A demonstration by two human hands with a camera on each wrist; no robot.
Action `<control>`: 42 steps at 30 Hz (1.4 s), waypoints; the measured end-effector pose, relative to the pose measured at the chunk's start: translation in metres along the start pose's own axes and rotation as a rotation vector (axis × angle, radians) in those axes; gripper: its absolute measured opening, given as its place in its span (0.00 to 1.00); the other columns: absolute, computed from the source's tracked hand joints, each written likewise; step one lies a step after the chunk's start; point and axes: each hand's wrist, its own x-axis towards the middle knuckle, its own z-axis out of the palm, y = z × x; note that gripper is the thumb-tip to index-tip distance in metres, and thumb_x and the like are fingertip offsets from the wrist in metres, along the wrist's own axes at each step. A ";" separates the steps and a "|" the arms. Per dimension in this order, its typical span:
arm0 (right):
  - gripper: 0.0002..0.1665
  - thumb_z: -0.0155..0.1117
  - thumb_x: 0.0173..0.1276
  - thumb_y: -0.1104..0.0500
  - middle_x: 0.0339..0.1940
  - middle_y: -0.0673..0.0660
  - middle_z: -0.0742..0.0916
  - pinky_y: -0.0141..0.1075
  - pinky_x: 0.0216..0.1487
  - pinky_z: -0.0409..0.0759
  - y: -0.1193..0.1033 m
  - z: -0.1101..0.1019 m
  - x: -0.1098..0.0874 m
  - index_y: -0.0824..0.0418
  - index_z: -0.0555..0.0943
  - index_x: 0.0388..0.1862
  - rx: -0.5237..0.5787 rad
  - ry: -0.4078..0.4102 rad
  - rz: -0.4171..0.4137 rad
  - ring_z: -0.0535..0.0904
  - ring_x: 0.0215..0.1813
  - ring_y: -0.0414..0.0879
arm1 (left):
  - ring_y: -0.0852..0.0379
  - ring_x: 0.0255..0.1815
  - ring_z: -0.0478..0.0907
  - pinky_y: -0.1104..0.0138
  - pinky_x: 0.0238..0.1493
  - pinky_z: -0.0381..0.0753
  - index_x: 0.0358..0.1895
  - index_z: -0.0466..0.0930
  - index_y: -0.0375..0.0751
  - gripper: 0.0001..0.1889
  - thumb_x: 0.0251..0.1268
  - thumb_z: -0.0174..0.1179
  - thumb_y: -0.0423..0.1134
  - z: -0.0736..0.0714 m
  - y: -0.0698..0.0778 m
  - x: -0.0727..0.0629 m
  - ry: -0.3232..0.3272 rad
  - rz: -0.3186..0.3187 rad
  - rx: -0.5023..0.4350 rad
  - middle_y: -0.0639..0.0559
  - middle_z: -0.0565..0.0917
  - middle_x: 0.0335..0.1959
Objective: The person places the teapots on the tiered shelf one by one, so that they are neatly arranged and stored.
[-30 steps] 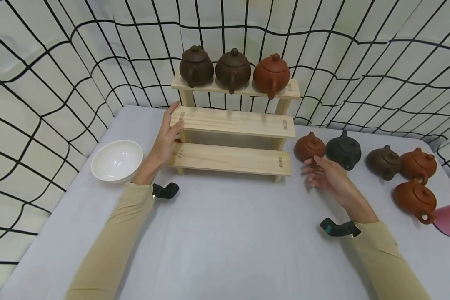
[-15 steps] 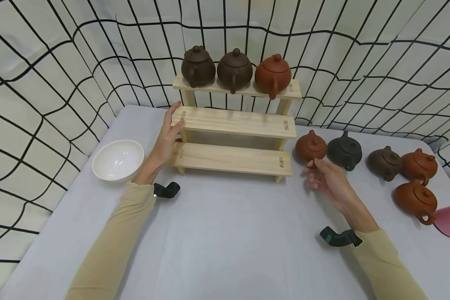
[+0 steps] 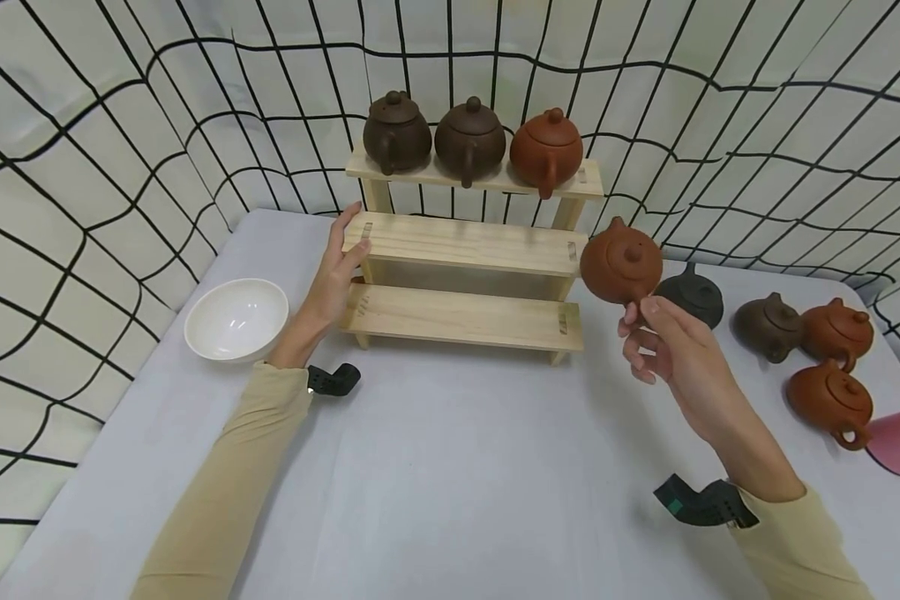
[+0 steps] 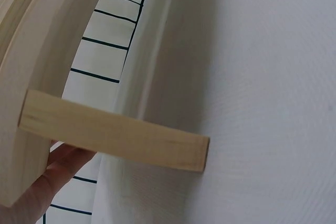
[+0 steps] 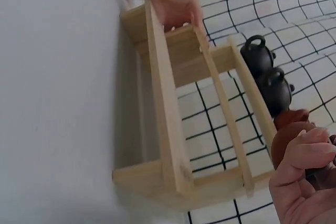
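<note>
Above the worktop [image 3: 450, 483], by the rack's [image 3: 461, 315] right end, the right hand [image 3: 682, 362] pinches a red teapot [image 3: 617, 265] by its handle [image 3: 637, 312]. The left hand [image 3: 332, 279] grips the left end of the middle shelf [image 3: 465, 242], thumb on top, while three other teapots [image 3: 469, 143] stand along the top shelf [image 3: 589, 181].

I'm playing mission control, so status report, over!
Right fingers: pinching reddish teapot, midair. Left fingers: gripping wooden stand. Nothing seen blocking its lower two shelves.
</note>
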 end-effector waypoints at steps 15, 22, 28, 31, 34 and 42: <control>0.19 0.41 0.88 0.52 0.36 0.59 0.77 0.32 0.27 0.66 -0.031 0.092 0.049 0.65 0.73 0.42 0.038 -0.210 0.084 0.69 0.27 0.43 | 0.50 0.86 0.38 0.50 0.82 0.38 0.86 0.40 0.41 0.37 0.81 0.41 0.45 -0.004 0.001 -0.001 0.004 0.014 0.007 0.45 0.42 0.87; 0.19 0.43 0.88 0.52 0.33 0.55 0.79 0.32 0.26 0.64 -0.032 0.133 0.084 0.64 0.75 0.42 0.081 -0.237 0.127 0.69 0.25 0.41 | 0.51 0.86 0.40 0.52 0.82 0.40 0.86 0.42 0.42 0.36 0.80 0.41 0.43 -0.007 0.001 -0.002 0.021 0.014 -0.014 0.46 0.43 0.87; 0.21 0.43 0.88 0.52 0.33 0.54 0.80 0.33 0.26 0.63 -0.031 0.149 0.106 0.68 0.75 0.45 0.077 -0.226 0.127 0.69 0.24 0.41 | 0.51 0.85 0.43 0.52 0.82 0.45 0.86 0.41 0.42 0.36 0.81 0.41 0.43 -0.004 0.001 -0.003 0.000 0.002 -0.017 0.46 0.44 0.87; 0.21 0.44 0.88 0.53 0.32 0.52 0.80 0.33 0.26 0.63 -0.030 0.156 0.114 0.70 0.75 0.46 0.094 -0.219 0.122 0.69 0.24 0.41 | 0.50 0.85 0.43 0.50 0.81 0.45 0.86 0.42 0.41 0.36 0.81 0.41 0.43 -0.004 0.000 -0.004 0.014 0.006 -0.003 0.46 0.44 0.87; 0.21 0.44 0.88 0.53 0.30 0.51 0.81 0.32 0.26 0.63 -0.031 0.163 0.120 0.70 0.76 0.46 0.095 -0.193 0.119 0.69 0.23 0.41 | 0.51 0.85 0.41 0.50 0.81 0.44 0.86 0.42 0.42 0.36 0.81 0.41 0.43 -0.005 -0.001 -0.003 0.012 0.011 0.004 0.46 0.44 0.87; 0.22 0.45 0.88 0.52 0.29 0.51 0.81 0.32 0.26 0.64 -0.031 0.174 0.125 0.68 0.79 0.46 0.060 -0.154 0.113 0.69 0.22 0.41 | 0.51 0.86 0.39 0.49 0.82 0.42 0.86 0.43 0.42 0.36 0.80 0.41 0.43 -0.003 -0.004 -0.001 0.011 0.015 -0.009 0.46 0.44 0.87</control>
